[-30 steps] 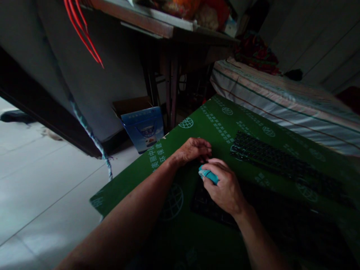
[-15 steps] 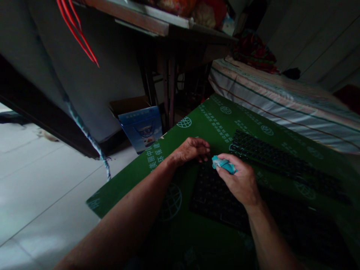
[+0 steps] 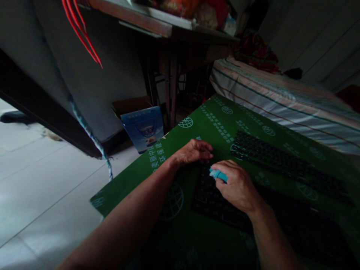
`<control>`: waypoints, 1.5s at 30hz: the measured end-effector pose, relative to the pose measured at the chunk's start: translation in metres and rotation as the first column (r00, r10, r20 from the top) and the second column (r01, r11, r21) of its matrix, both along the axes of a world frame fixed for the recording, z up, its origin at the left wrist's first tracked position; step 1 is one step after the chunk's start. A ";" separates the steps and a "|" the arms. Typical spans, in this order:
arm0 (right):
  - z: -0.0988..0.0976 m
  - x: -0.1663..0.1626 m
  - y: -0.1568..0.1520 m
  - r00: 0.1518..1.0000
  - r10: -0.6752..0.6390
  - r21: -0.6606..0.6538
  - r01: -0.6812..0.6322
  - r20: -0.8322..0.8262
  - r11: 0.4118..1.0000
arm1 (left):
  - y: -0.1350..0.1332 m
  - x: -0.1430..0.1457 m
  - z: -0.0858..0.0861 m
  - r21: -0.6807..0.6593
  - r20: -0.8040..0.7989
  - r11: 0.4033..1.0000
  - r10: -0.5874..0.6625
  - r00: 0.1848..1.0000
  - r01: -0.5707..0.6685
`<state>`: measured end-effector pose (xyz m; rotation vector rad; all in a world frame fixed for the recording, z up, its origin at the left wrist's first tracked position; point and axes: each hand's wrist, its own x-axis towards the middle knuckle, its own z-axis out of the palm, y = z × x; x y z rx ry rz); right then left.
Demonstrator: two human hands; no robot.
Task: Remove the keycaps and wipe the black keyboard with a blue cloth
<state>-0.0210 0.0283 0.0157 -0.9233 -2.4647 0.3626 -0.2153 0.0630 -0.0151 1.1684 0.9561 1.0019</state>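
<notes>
My right hand (image 3: pixel 236 185) is closed around a small teal tool (image 3: pixel 218 174), its tip pointing down at the top left part of a black keyboard (image 3: pixel 219 202) lying on the green printed sheet (image 3: pixel 197 127). My left hand (image 3: pixel 194 152) rests with curled fingers on the far left corner of that keyboard; what the fingers pinch, if anything, is hidden. A second black keyboard (image 3: pixel 281 163) lies further back on the same sheet, to the right of both hands.
A striped bed cover (image 3: pixel 281 101) runs along the far right. A wooden table (image 3: pixel 157 22) with clutter stands behind, a blue carton (image 3: pixel 143 127) on the floor below it. White tiled floor (image 3: pixel 42 180) lies left of the sheet's edge.
My right hand with the teal tool has dropped lower and slightly left onto the near keyboard, after lifting to the right half a second ago. My left hand has barely moved.
</notes>
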 end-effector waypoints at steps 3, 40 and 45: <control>-0.002 -0.003 -0.002 1.000 0.014 -0.015 -0.015 -0.025 1.000 | 0.000 0.000 0.000 -0.013 0.011 1.000 -0.011 1.000 0.011; 0.008 0.011 0.007 0.992 -0.082 -0.173 0.098 0.094 0.980 | 0.004 -0.006 -0.005 -0.013 -0.019 0.964 -0.264 0.964 0.264; 0.009 0.012 0.003 0.977 -0.061 -0.134 0.090 0.204 0.987 | 0.006 -0.007 -0.007 -0.019 -0.005 0.960 -0.279 0.960 0.279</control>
